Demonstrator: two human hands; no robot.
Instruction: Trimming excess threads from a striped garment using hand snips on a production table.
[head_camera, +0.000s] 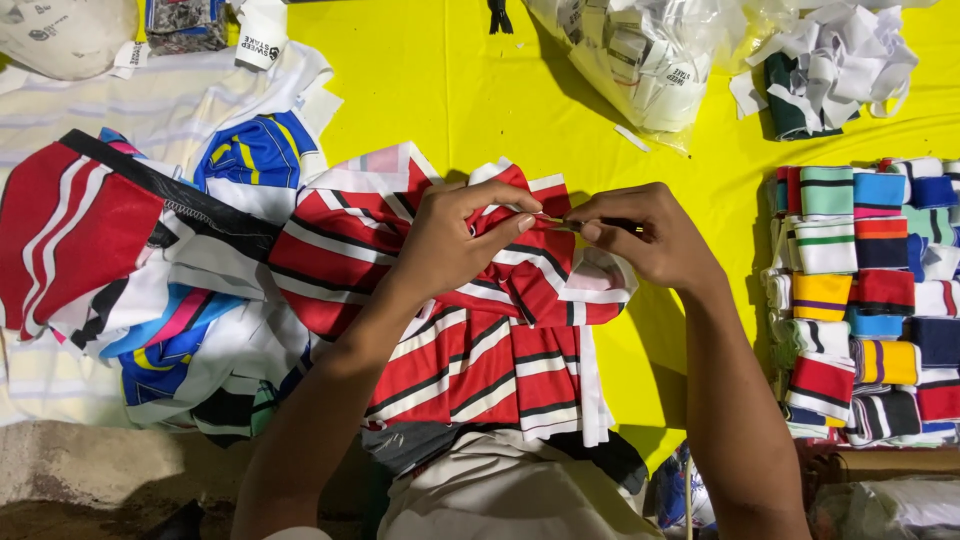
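Note:
A red garment with white and black stripes (480, 350) lies bunched on the yellow table (450, 90) in front of me. My left hand (455, 235) pinches a fold of its fabric between thumb and forefinger. My right hand (640, 235) grips a small dark tool with a thin metal tip (580, 225); the tip points at the pinched fold. Both hands meet over the upper part of the garment.
A pile of striped garment pieces (150, 260) in red, blue and white lies at the left. Folded knit collars (870, 300) in many colours are stacked at the right. A clear bag of white labels (640, 60) and loose white strips (840, 60) sit at the back.

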